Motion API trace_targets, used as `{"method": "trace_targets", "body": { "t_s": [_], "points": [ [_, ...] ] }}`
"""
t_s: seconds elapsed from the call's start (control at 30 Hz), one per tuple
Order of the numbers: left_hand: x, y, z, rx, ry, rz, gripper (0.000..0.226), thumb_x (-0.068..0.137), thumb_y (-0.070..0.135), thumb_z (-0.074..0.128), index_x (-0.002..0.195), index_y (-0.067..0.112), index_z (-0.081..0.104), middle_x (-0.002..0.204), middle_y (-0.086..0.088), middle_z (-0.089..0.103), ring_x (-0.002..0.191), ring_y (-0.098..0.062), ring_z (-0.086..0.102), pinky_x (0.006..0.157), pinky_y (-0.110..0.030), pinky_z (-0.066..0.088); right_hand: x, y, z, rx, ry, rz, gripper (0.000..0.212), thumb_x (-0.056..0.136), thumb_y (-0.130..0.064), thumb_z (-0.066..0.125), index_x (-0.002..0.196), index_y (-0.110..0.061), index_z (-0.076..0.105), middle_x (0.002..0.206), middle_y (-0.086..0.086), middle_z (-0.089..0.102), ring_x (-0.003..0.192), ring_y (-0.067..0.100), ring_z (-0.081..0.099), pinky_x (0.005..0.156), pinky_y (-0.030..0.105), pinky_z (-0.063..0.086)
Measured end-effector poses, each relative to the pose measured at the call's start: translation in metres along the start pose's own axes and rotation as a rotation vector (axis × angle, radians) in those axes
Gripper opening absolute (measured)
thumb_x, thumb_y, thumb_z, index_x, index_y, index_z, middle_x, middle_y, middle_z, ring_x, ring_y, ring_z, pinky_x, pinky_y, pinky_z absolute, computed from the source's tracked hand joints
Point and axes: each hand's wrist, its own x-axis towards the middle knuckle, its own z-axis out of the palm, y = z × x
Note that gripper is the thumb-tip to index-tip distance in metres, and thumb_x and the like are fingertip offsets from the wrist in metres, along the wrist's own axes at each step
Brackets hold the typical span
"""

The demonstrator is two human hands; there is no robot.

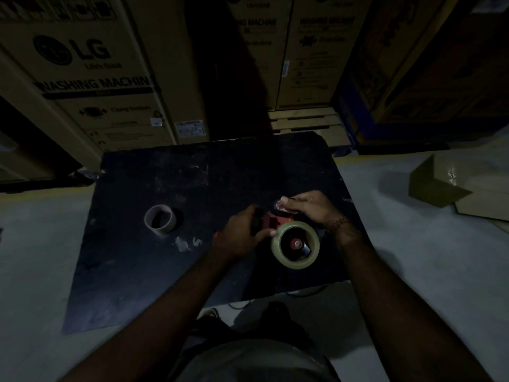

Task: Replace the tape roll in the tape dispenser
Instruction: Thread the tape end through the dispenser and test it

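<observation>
From the head camera, in dim light, we see a red tape dispenser [278, 220] lying on a black table [165, 188], a fresh roll of clear tape [296, 245] seated on its hub and facing up at us. Our left hand [242, 234] curls around the dispenser's handle end, its thumb tip touching the roll's left rim. Our right hand [308, 208] lies over the dispenser's far end, fingers pressed together and flat on the front part, just beyond the roll. The roll sits between the two hands, nearer our wrists. An empty cardboard core [160, 219] stands well apart to the left on the table. Washing-machine cartons [91, 78] line the background.
</observation>
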Motion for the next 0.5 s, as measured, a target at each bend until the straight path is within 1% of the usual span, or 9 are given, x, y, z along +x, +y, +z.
{"method": "trace_targets", "body": {
  "t_s": [0.03, 0.07, 0.17, 0.23, 0.33, 0.37, 0.43, 0.47, 0.5],
  "points": [
    [0.001, 0.002, -0.002, 0.015, -0.016, 0.026, 0.083, 0.077, 0.057, 0.082, 0.142, 0.017, 0.049, 0.134, -0.005, 0.067, 0.118, -0.023, 0.066, 0.092, -0.028, 0.052, 0.001, 0.001, -0.002, 0.002, 0.006, 0.002, 0.052, 0.077, -0.052, 0.083, 0.097, -0.004, 0.083, 0.098, 0.01, 0.082, 0.103, 0.027, 0.077, 0.09, 0.034, 0.061],
    [0.003, 0.002, -0.004, 0.023, -0.049, 0.044, 0.09, 0.072, 0.055, 0.086, 0.144, 0.016, 0.047, 0.134, -0.005, 0.066, 0.119, -0.022, 0.065, 0.09, -0.024, 0.049, 0.001, 0.002, -0.005, -0.001, 0.015, 0.007, 0.056, 0.075, -0.054, 0.083, 0.097, -0.003, 0.082, 0.098, 0.011, 0.082, 0.103, 0.029, 0.076, 0.092, 0.037, 0.061],
    [0.006, 0.004, -0.008, 0.048, -0.146, 0.054, 0.11, 0.059, 0.047, 0.097, 0.149, 0.015, 0.042, 0.135, -0.001, 0.066, 0.121, -0.017, 0.063, 0.088, -0.016, 0.044, 0.001, 0.002, -0.011, -0.004, 0.025, 0.027, 0.074, 0.065, -0.066, 0.083, 0.093, 0.002, 0.08, 0.099, 0.021, 0.08, 0.099, 0.036, 0.076, 0.093, 0.047, 0.06],
    [0.008, 0.006, -0.005, 0.042, -0.116, 0.045, 0.104, 0.059, 0.037, 0.099, 0.146, 0.014, 0.046, 0.13, -0.004, 0.07, 0.113, -0.016, 0.067, 0.083, -0.013, 0.043, 0.001, 0.002, -0.014, 0.005, 0.032, 0.036, 0.078, 0.064, -0.068, 0.085, 0.095, 0.004, 0.079, 0.102, 0.024, 0.078, 0.097, 0.034, 0.077, 0.092, 0.046, 0.06],
    [0.008, 0.01, -0.002, 0.011, -0.048, 0.066, 0.088, 0.063, 0.025, 0.097, 0.137, 0.011, 0.052, 0.114, -0.006, 0.076, 0.1, -0.015, 0.07, 0.075, -0.01, 0.042, 0.001, -0.005, -0.019, -0.031, 0.024, 0.039, 0.048, 0.077, -0.053, 0.084, 0.095, -0.008, 0.083, 0.098, 0.008, 0.082, 0.102, 0.025, 0.077, 0.099, 0.044, 0.058],
    [0.007, 0.011, 0.0, 0.007, -0.035, 0.083, 0.086, 0.064, 0.024, 0.097, 0.137, 0.01, 0.052, 0.112, -0.006, 0.076, 0.101, -0.018, 0.071, 0.075, -0.012, 0.044, 0.002, -0.006, -0.02, -0.054, 0.025, 0.03, 0.041, 0.079, -0.05, 0.084, 0.095, -0.011, 0.084, 0.097, 0.004, 0.083, 0.101, 0.021, 0.077, 0.1, 0.043, 0.059],
    [0.005, 0.012, 0.001, 0.009, -0.02, 0.101, 0.086, 0.066, 0.025, 0.096, 0.138, 0.011, 0.051, 0.115, -0.006, 0.075, 0.107, -0.022, 0.071, 0.084, -0.024, 0.053, -0.001, -0.01, -0.024, -0.109, 0.045, -0.001, 0.033, 0.083, -0.047, 0.081, 0.094, -0.016, 0.084, 0.096, -0.002, 0.082, 0.099, 0.013, 0.076, 0.099, 0.039, 0.059],
    [0.004, 0.013, 0.002, 0.005, -0.02, 0.102, 0.084, 0.068, 0.024, 0.095, 0.138, 0.012, 0.05, 0.117, -0.006, 0.075, 0.108, -0.022, 0.07, 0.087, -0.029, 0.056, -0.004, -0.013, -0.027, -0.13, 0.071, -0.014, 0.031, 0.085, -0.048, 0.079, 0.093, -0.018, 0.083, 0.096, -0.004, 0.081, 0.098, 0.01, 0.075, 0.097, 0.035, 0.058],
    [0.004, 0.012, 0.002, -0.006, -0.026, 0.101, 0.082, 0.069, 0.024, 0.094, 0.138, 0.012, 0.05, 0.118, -0.006, 0.075, 0.109, -0.022, 0.07, 0.088, -0.029, 0.056, -0.009, -0.016, -0.032, -0.145, 0.114, -0.029, 0.032, 0.088, -0.051, 0.075, 0.094, -0.02, 0.082, 0.098, -0.006, 0.08, 0.099, 0.009, 0.073, 0.095, 0.032, 0.057]
  ]
}}
